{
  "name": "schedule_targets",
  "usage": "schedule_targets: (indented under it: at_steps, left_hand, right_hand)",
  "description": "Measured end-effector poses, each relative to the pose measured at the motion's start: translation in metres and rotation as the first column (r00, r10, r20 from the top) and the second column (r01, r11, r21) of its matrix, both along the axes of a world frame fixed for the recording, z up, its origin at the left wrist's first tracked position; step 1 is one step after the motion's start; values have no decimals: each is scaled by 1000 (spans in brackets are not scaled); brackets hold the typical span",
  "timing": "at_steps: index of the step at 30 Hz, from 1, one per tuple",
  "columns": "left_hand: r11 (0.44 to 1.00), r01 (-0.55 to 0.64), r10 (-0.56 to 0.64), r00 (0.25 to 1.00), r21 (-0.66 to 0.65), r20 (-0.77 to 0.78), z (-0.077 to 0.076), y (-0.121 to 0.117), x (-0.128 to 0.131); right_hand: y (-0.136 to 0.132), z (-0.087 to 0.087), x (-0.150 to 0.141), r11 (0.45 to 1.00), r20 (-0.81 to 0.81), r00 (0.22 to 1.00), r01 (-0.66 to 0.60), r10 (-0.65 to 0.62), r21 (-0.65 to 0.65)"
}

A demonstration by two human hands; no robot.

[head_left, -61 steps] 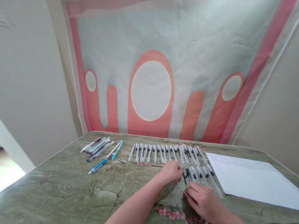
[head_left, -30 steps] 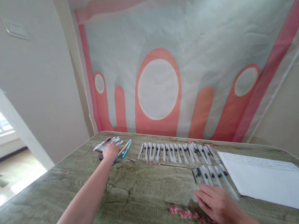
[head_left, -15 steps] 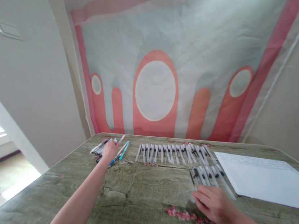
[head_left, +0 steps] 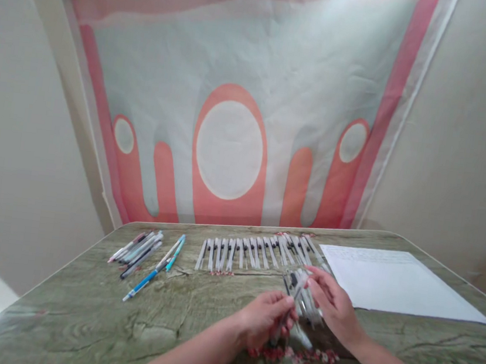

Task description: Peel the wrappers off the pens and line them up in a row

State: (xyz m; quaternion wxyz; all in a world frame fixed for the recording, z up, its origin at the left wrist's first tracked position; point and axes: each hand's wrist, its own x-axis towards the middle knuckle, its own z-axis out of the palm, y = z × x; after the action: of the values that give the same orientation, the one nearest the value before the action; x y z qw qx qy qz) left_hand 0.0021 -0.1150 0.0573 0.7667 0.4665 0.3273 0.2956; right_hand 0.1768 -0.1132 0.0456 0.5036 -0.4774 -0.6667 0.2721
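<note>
My left hand (head_left: 269,316) is closed around a clear-barrelled pen (head_left: 299,289), held slanted above the near part of the table. At its upper end, the thumb and forefinger of my right hand (head_left: 333,306) come together in a pinch; blur hides the exact contact. Behind and below both hands lies a small group of clear pens with dark parts (head_left: 309,311), partly covered by my fingers. A whitish stick-like piece (head_left: 302,336) shows under my left hand. Farther back, a long row of similar clear pens (head_left: 241,252) lies side by side.
To the left lies a pile of mixed pens (head_left: 139,252), with a blue pen (head_left: 144,284) and a turquoise pen (head_left: 176,252) beside it. Sheets of white paper (head_left: 399,284) rest at the right. The wood-patterned table (head_left: 191,317) meets a printed wall hanging (head_left: 221,212).
My left hand has left the pile of mixed pens and come right, now holding a clear pen. My right hand has lifted from the table to the pen's upper end. The view has shifted.
</note>
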Motion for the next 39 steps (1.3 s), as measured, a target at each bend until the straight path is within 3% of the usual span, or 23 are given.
schedule_targets:
  at_steps: [5,12,17,21,33,39]
  left_hand:
    - [998,-31,33,999,-56,36,-7,-5,6]
    - [1000,-8,8,1000,-23,-17,4,-6,-6]
    - [997,59,-63,994,-44,-87,0,-12,-6]
    - [999,35,-38,989,-27,-145,-4,-15,-3]
    - [1000,-17,19,974,11,-224,2,-15,2]
    - [998,11,-23,978,-62,-208,-4,-14,-2]
  right_hand:
    - [5,5,2,987,-59,997,-54,46,-152]
    - [-6,10,-9,980,118,975,-177,188,-92]
    - [-12,10,-14,976,223,950,-212,218,-49]
    - [-12,9,-13,975,249,942,-215,224,-61]
    - [-8,6,-14,956,95,961,-242,260,-167]
    - [0,1,-9,959,51,978,-187,202,-214]
